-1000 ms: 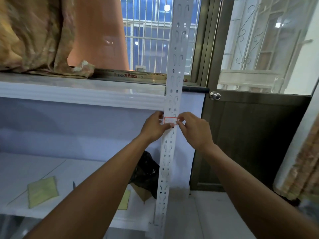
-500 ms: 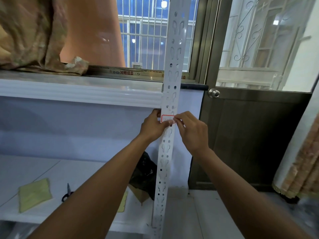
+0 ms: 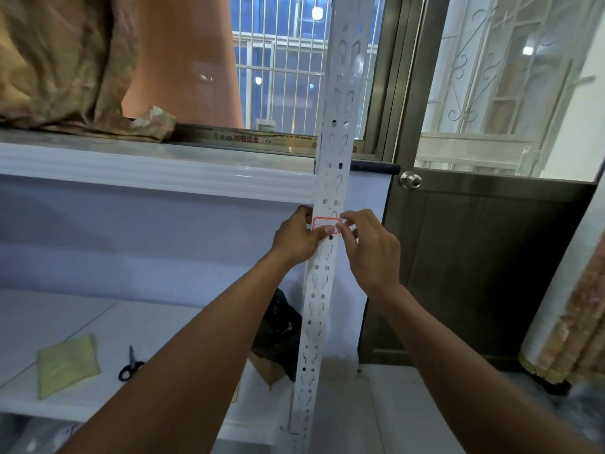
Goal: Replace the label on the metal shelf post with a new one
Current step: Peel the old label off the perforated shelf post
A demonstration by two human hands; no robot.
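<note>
A white perforated metal shelf post (image 3: 322, 290) runs top to bottom through the middle of the view. A small white label with a red border (image 3: 324, 222) sits on its face just under the upper shelf. My left hand (image 3: 296, 239) wraps the post's left edge, its thumb pressing on the label's lower part. My right hand (image 3: 370, 249) is at the label's right end, with thumb and forefinger pinched at that edge. The label's lower right corner is hidden by fingers.
A white upper shelf (image 3: 157, 173) carries crumpled brown fabric (image 3: 65, 63). On the lower shelf (image 3: 157, 326) lie a yellow cloth (image 3: 67, 363) and blue-handled scissors (image 3: 130, 365). A dark bag (image 3: 278, 332) sits behind the post. A dark door with a knob (image 3: 410, 180) stands right.
Both hands stay on the label at the same spot on the post. The view has tilted down slightly, so the scissors on the lower shelf now show fully.
</note>
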